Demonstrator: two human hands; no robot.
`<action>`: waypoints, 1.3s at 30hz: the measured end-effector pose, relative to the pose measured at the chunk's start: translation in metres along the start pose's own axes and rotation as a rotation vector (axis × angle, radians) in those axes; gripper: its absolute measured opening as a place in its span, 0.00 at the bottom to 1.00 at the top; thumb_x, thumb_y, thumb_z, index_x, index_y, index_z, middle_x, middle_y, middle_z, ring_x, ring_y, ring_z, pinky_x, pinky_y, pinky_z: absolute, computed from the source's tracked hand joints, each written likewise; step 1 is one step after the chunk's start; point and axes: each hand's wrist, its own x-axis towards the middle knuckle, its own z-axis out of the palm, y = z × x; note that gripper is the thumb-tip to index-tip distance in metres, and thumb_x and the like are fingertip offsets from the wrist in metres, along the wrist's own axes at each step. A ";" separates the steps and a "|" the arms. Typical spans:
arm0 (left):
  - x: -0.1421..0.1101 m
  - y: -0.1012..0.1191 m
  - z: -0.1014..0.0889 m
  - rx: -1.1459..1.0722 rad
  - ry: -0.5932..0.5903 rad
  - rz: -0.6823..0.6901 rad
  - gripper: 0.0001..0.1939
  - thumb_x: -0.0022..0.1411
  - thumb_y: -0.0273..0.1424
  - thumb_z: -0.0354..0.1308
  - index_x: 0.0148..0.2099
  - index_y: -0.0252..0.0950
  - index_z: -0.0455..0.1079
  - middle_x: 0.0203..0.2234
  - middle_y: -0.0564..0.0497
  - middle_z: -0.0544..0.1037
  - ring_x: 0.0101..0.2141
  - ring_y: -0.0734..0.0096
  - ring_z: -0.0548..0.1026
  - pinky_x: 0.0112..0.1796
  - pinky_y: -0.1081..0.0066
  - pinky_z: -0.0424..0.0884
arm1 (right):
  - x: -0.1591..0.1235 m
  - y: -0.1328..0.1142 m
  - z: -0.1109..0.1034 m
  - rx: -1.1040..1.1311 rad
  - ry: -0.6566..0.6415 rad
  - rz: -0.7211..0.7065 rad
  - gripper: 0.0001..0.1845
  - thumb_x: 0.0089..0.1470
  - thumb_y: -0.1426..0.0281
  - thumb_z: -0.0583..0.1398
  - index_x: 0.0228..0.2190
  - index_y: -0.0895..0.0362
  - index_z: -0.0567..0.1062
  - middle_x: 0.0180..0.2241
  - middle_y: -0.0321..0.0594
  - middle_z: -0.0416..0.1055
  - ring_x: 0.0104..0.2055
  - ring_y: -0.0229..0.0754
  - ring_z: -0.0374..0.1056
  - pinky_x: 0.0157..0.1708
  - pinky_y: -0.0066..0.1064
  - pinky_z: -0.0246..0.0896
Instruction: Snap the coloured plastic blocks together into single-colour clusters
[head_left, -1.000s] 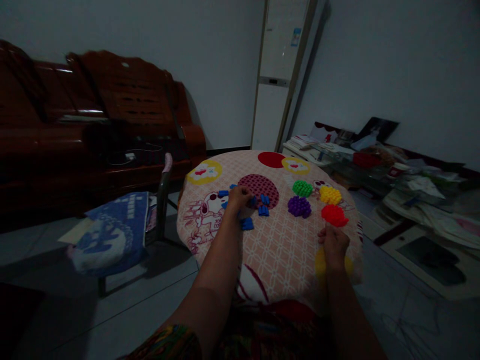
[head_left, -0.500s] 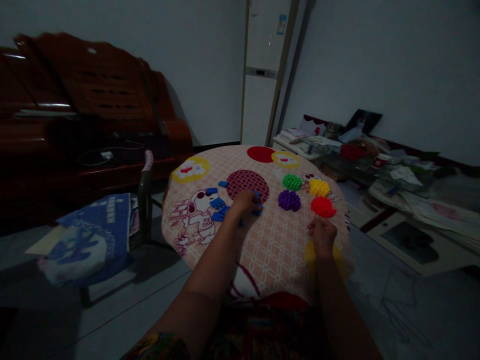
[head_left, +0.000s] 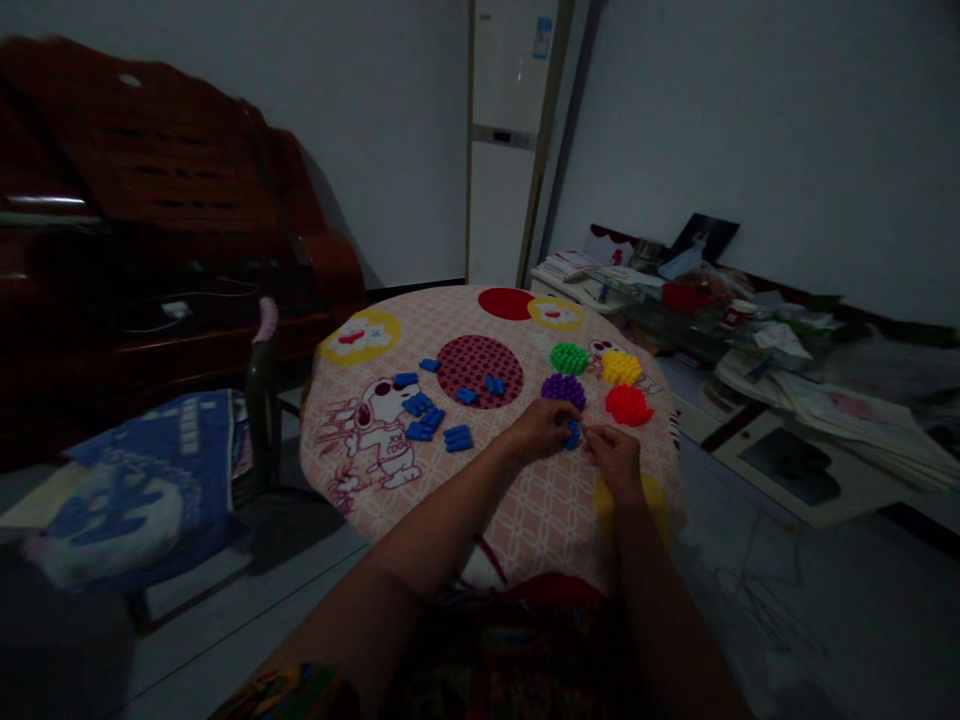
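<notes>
My left hand (head_left: 546, 430) has its fingers closed on a small blue piece (head_left: 573, 436), over the right half of the round table. Close to it, my right hand (head_left: 615, 457) is closed in a pinch beside that piece; what its fingertips hold is too small to make out. Several more blue pieces (head_left: 458, 438) lie scattered to the left, some side by side in small groups. Just beyond my hands sit clusters of beads: a purple cluster (head_left: 562, 388), a green cluster (head_left: 569, 358), a yellow cluster (head_left: 622, 367) and a red cluster (head_left: 630, 405).
A patterned cloth (head_left: 517, 520) covers the table. Left of it stands a chair (head_left: 262, 420) with a blue bag (head_left: 165, 480) on it, and a wooden sofa (head_left: 172, 200) behind. Papers (head_left: 817, 420) and other clutter fill a low cabinet on the right.
My left hand has moved right from the blue pieces, carrying one to my right hand. My right hand has come slightly left to meet it. The view has shifted a little.
</notes>
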 end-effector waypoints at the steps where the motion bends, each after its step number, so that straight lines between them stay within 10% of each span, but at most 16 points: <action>1: -0.001 0.000 0.001 -0.013 -0.017 -0.003 0.19 0.48 0.23 0.58 0.44 0.31 0.80 0.29 0.52 0.79 0.31 0.73 0.74 0.34 0.76 0.69 | 0.000 -0.001 0.000 0.001 -0.027 -0.009 0.18 0.46 0.55 0.64 0.28 0.59 0.80 0.21 0.37 0.74 0.23 0.39 0.67 0.22 0.27 0.60; 14: -0.006 0.003 -0.002 0.006 -0.057 0.051 0.18 0.50 0.25 0.60 0.44 0.31 0.80 0.31 0.51 0.81 0.31 0.72 0.75 0.35 0.76 0.70 | 0.001 0.000 0.000 0.032 -0.021 -0.015 0.15 0.46 0.58 0.63 0.25 0.58 0.79 0.21 0.36 0.73 0.21 0.37 0.64 0.22 0.27 0.58; 18: -0.004 0.002 -0.029 0.053 0.174 0.069 0.15 0.56 0.26 0.58 0.45 0.32 0.79 0.37 0.48 0.83 0.36 0.69 0.78 0.41 0.72 0.72 | -0.001 -0.001 0.000 0.067 0.026 0.033 0.16 0.45 0.58 0.64 0.26 0.59 0.80 0.20 0.37 0.73 0.19 0.36 0.62 0.20 0.27 0.57; 23: -0.007 -0.019 -0.063 0.507 0.525 -0.241 0.17 0.62 0.26 0.56 0.52 0.32 0.76 0.51 0.39 0.78 0.52 0.58 0.74 0.54 0.63 0.68 | -0.002 -0.006 0.001 0.092 0.039 0.046 0.16 0.44 0.58 0.64 0.26 0.60 0.80 0.20 0.38 0.73 0.19 0.36 0.62 0.19 0.26 0.57; 30: -0.010 -0.037 -0.081 0.640 0.352 -0.433 0.10 0.55 0.26 0.64 0.42 0.36 0.78 0.43 0.43 0.81 0.47 0.54 0.77 0.47 0.64 0.70 | 0.000 -0.004 0.002 0.082 0.043 0.044 0.16 0.44 0.58 0.64 0.26 0.60 0.80 0.19 0.39 0.73 0.18 0.36 0.62 0.19 0.27 0.58; 34: -0.007 -0.030 -0.070 0.436 0.371 -0.190 0.21 0.53 0.29 0.67 0.50 0.35 0.74 0.43 0.47 0.80 0.42 0.64 0.77 0.44 0.69 0.69 | 0.000 -0.004 0.002 0.088 0.051 0.047 0.16 0.43 0.58 0.63 0.25 0.60 0.80 0.19 0.38 0.73 0.18 0.35 0.62 0.18 0.27 0.57; 39: -0.006 -0.019 -0.058 0.223 0.080 0.023 0.17 0.51 0.37 0.69 0.42 0.33 0.77 0.30 0.52 0.79 0.31 0.71 0.74 0.34 0.74 0.66 | 0.000 -0.006 0.002 0.094 0.046 0.052 0.15 0.44 0.58 0.64 0.24 0.59 0.79 0.19 0.37 0.72 0.18 0.35 0.61 0.18 0.26 0.57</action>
